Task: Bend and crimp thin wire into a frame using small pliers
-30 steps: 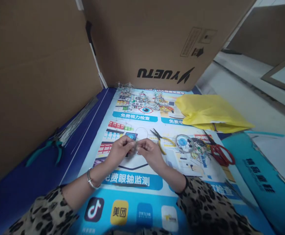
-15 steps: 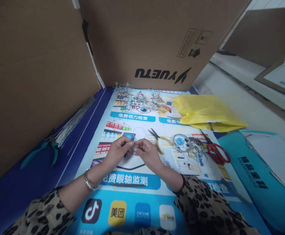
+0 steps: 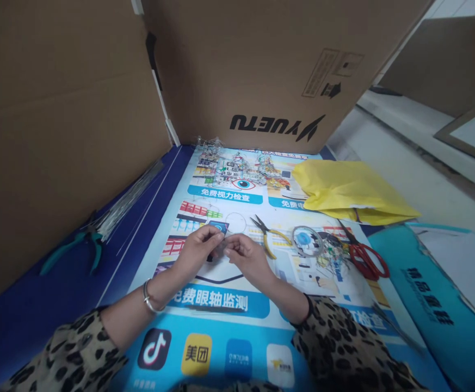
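My left hand and my right hand meet over the printed sheet, fingertips almost touching. Both are closed in a pinch around a thin wire, whose round loop rises just beyond the fingers. The part between the fingertips is too small to make out. Yellow-handled pliers lie just right of the loop, jaws apart. Beside them is a coil of wire, with a tangle of fine wires and small beads next to it. Red-handled scissors rest further right.
Cardboard walls stand behind and at left. Teal-handled pliers and a bundle of straight wires lie left. Beaded wire pieces spread at the back. A yellow bag and a teal packet are at right.
My right fingertips have drawn slightly away from the left ones, leaving a small gap. The whole view has shifted a little; the tools lie as before.
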Demonstrator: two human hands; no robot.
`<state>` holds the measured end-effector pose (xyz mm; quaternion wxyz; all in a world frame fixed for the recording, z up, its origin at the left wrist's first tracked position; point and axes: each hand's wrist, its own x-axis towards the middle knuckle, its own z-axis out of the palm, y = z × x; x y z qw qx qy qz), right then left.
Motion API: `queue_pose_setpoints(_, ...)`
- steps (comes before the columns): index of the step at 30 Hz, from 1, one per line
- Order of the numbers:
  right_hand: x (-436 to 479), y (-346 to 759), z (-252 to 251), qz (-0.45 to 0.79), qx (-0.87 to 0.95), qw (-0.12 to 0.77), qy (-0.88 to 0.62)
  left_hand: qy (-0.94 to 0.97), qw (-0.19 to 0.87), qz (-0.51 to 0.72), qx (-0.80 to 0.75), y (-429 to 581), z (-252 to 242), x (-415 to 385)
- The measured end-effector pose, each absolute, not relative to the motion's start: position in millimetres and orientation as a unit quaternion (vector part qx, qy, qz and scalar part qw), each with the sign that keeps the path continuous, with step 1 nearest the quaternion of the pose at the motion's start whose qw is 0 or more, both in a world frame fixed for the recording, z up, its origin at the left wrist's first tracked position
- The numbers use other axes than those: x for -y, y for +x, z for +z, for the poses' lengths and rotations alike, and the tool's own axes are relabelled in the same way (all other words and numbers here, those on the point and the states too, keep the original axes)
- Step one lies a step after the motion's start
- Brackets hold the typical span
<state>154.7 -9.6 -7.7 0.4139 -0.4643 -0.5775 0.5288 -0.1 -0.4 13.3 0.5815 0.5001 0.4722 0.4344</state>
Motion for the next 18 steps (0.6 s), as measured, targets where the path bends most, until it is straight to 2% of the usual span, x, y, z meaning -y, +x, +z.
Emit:
queue_pose_setpoints(13, 12.3, 157.5, -3.6, 0.428, 0.65, 0.373, -0.505, 0.484, 0.599, 0.418, -0.482, 2.6, 17.6, 0.8)
queue_pose_setpoints(18, 12.9, 156.1, 1.7, 0.426, 0.653, 0.373, -0.503, 0.493, 0.586, 0.43, -0.477, 2.1, 14.9, 0.7)
